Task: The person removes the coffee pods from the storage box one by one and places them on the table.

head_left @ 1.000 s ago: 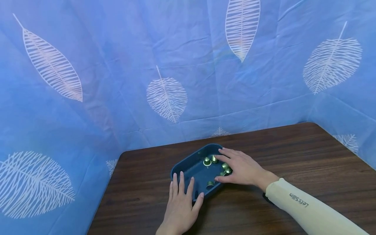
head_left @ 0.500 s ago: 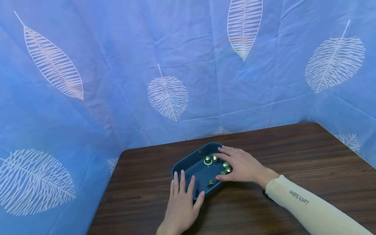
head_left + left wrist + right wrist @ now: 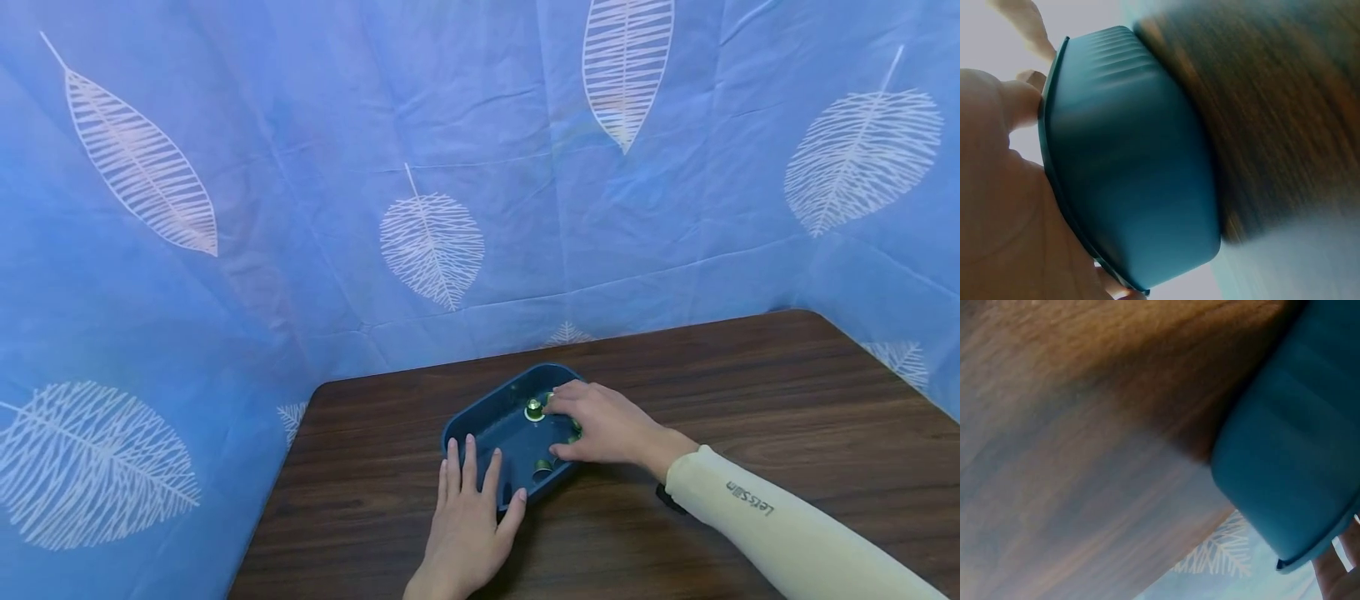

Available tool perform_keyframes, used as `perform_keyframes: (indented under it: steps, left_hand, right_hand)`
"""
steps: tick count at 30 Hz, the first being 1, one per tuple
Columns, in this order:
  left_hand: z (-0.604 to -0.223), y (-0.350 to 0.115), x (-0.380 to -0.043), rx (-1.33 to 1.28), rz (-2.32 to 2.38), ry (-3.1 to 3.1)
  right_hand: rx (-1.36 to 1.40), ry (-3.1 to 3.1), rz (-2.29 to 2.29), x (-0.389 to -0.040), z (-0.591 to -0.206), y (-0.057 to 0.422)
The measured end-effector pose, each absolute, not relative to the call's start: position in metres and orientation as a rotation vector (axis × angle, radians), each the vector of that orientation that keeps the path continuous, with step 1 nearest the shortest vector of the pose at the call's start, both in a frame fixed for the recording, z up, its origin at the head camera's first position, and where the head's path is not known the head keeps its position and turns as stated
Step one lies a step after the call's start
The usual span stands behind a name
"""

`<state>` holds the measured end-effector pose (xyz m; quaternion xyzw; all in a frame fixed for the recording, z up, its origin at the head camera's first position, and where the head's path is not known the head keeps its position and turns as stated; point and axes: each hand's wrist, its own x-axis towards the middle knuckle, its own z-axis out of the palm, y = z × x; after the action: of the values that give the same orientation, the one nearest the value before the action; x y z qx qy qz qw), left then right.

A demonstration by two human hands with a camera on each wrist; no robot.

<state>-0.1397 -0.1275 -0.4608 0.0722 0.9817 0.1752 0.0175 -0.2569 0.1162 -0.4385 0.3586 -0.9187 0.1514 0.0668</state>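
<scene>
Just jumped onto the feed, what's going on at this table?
A person has both hands at a blue tray on a wooden table. The left hand lies over its near-left end, fingers extended. The right hand reaches in from the right, over small green pieces; whether it grips one is hidden.

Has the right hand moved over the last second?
Yes. Against the far-left corner of the table in the head view, the right hand has shifted slightly left, farther over the blue tray, hiding more of the green pieces.
</scene>
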Motion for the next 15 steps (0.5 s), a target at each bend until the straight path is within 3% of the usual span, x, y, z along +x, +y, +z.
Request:
perform_keyframes:
  steps: [15]
  left_hand:
    - [-0.4635,-0.1268,-0.141,0.224,0.549,3.077]
  right_hand:
    - [1.087,-2.738,0.401,-0.2607,-0.4388,0.1134]
